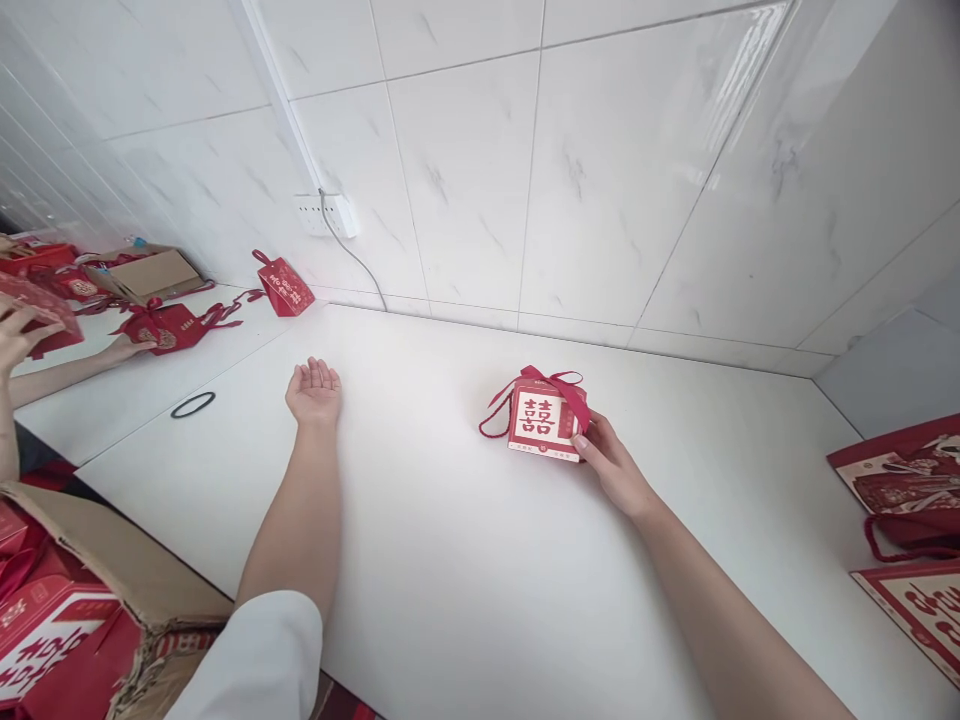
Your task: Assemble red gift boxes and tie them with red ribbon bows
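My right hand (606,462) grips a small red and white gift box (536,418) by its right side, thumb on the front face. A red ribbon bow (551,378) is tied over the box's top, and a twisted red cord (493,432) loops out on its left. The box is at or just above the white table (450,560); I cannot tell if it touches. Palm up, my left hand (313,390) rests on the table with its fingers stretched out and nothing in it.
Left of me, a cardboard carton (112,540) holds several red boxes. A black ring (193,404) lies near the table seam. Beyond, a co-worker's hands (131,348) handle red boxes. A red box (285,286) stands by the wall; red gift bags (904,475) are at right.
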Demonstrator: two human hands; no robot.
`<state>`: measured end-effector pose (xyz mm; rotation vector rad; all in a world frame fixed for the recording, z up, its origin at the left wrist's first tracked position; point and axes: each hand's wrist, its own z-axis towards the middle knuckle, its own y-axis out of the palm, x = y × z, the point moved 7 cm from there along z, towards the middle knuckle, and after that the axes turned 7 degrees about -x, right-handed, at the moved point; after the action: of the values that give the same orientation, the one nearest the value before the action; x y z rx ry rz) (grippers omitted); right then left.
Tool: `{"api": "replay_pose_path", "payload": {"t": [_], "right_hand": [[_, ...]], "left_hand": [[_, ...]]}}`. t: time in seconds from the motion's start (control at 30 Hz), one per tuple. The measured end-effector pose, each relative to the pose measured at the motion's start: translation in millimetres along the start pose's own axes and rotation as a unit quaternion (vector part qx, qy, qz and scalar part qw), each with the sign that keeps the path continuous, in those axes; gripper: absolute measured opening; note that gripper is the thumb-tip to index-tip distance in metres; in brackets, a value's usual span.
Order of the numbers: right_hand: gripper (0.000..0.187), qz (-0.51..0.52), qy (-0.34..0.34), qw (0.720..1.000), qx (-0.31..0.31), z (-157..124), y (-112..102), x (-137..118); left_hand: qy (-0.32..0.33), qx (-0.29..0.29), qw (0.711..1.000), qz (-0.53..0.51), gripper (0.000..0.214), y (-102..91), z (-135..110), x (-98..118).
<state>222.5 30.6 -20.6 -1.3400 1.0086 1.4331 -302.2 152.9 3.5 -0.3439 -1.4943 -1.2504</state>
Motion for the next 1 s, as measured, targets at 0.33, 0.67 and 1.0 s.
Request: {"api": "replay_pose_path", "payload": {"t": [0.33, 0.67, 1.0], "right_hand": [[0.057, -0.01, -0.002, 1.0, 0.005, 1, -3, 3], [0.059, -0.004, -0.006, 1.0, -0.001, 1, -1, 1], [0.057, -0.002, -0.008, 1.0, -0.002, 2, -1, 1]], "left_hand": [[-0.02, -0.019, 0.997, 0.066, 0.017, 4.2, 2, -9], [-0.027, -0.002, 0.993, 0.118, 0.027, 8.9, 3, -13], [-0.004, 0.007, 0.99, 0.141, 0.041, 19.3, -2, -5]]}}
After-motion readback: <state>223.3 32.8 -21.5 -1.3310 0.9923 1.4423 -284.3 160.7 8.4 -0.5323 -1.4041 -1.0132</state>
